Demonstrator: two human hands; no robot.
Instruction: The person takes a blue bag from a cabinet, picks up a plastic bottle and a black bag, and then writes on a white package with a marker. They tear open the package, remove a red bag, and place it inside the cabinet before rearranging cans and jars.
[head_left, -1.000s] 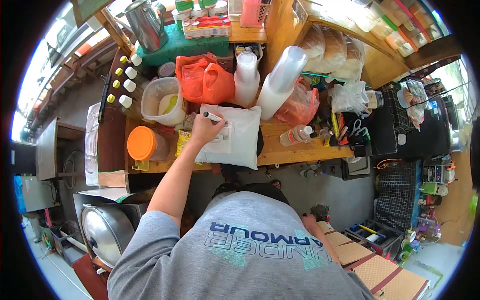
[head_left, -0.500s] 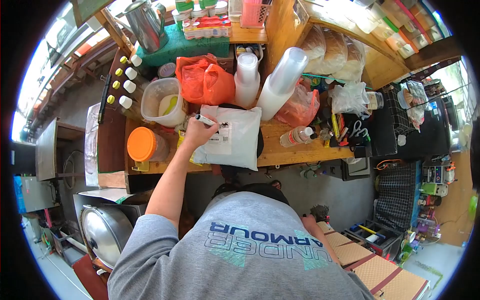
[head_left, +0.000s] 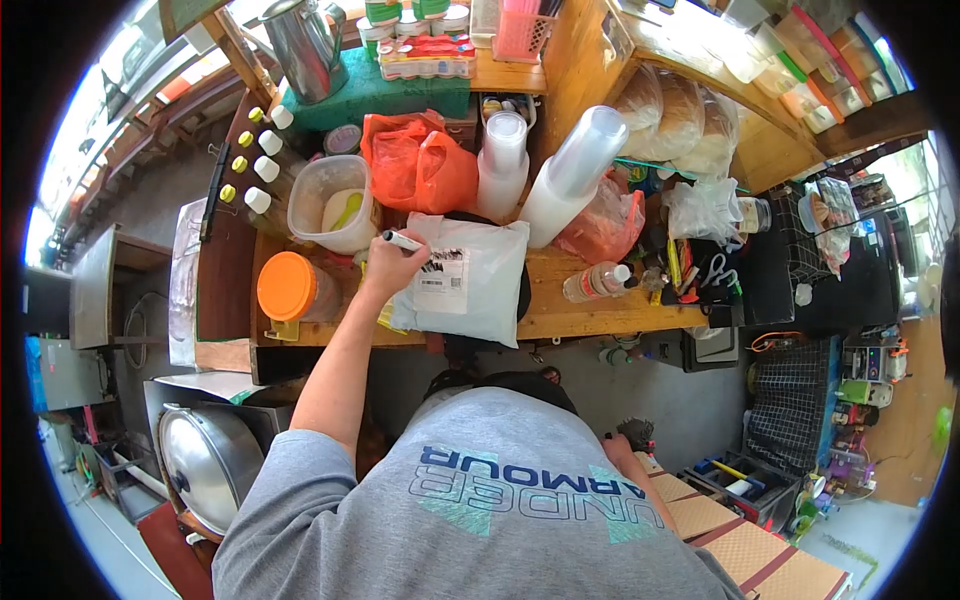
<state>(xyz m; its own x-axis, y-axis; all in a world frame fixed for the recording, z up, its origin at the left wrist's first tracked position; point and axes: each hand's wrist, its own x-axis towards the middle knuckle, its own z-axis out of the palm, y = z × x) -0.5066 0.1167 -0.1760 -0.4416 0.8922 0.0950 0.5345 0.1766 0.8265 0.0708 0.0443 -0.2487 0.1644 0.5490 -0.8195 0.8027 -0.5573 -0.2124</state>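
Note:
My left hand (head_left: 393,268) is closed around a marker pen (head_left: 403,241) with a white barrel. It is over the left side of a pale plastic mailer parcel (head_left: 492,280) lying on the wooden table. A white shipping label (head_left: 440,285) with a barcode is stuck on the parcel, and dark scribbled marks cover its upper part. The pen's writing end lies right by those marks. My right hand (head_left: 617,445) hangs low at my right side, partly behind my shirt, its fingers mostly hidden.
Left of the parcel stand an orange-lidded jar (head_left: 288,287) and a clear tub (head_left: 330,205). Behind it are a red plastic bag (head_left: 420,165) and stacked plastic cups (head_left: 575,180). A bottle (head_left: 596,282) lies to the right, near the table's front edge (head_left: 610,325).
Dark marks on the label have spread over its upper part. My left hand with the marker has shifted slightly left and down on the parcel. The whole view has tilted a little.

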